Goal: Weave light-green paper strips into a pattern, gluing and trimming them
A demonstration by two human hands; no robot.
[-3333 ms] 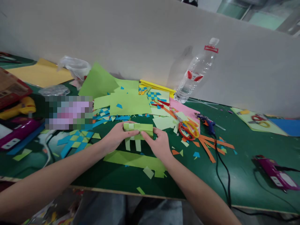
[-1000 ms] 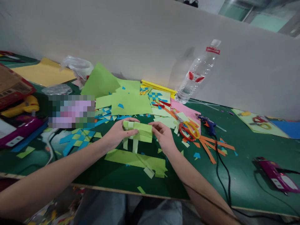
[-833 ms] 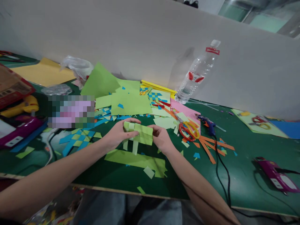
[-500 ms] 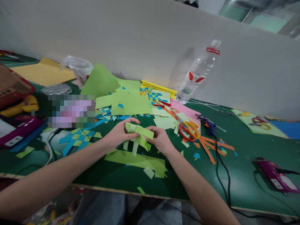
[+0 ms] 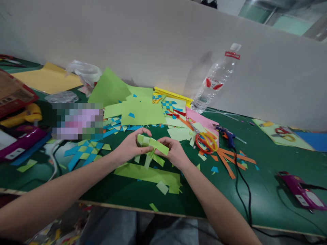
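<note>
Between my two hands, above the table, is a piece of woven paper strips (image 5: 157, 145) in bright and pale green, with loose ends hanging down. My left hand (image 5: 133, 145) grips its left side, thumb in front and fingers behind. At the right end, the fingers of my right hand (image 5: 173, 149) are closed on the same strips; their tips are partly hidden behind the paper. Below the hands lies a long green paper strip (image 5: 148, 174) with a ragged right end. A pale green scrap (image 5: 162, 187) rests by its lower edge.
Orange-and-yellow-handled scissors (image 5: 206, 142), a blue glue gun (image 5: 228, 135) with a black cord and orange strips (image 5: 232, 158) lie to the right. A plastic bottle (image 5: 217, 81) leans at the wall. Green sheets (image 5: 143, 114) are behind; a blue-green woven piece (image 5: 87, 151) is left.
The woven strips have shifted and tilted slightly between my hands. My right fingertips have moved a little left beneath the upper strip. Both hands keep their hold.
</note>
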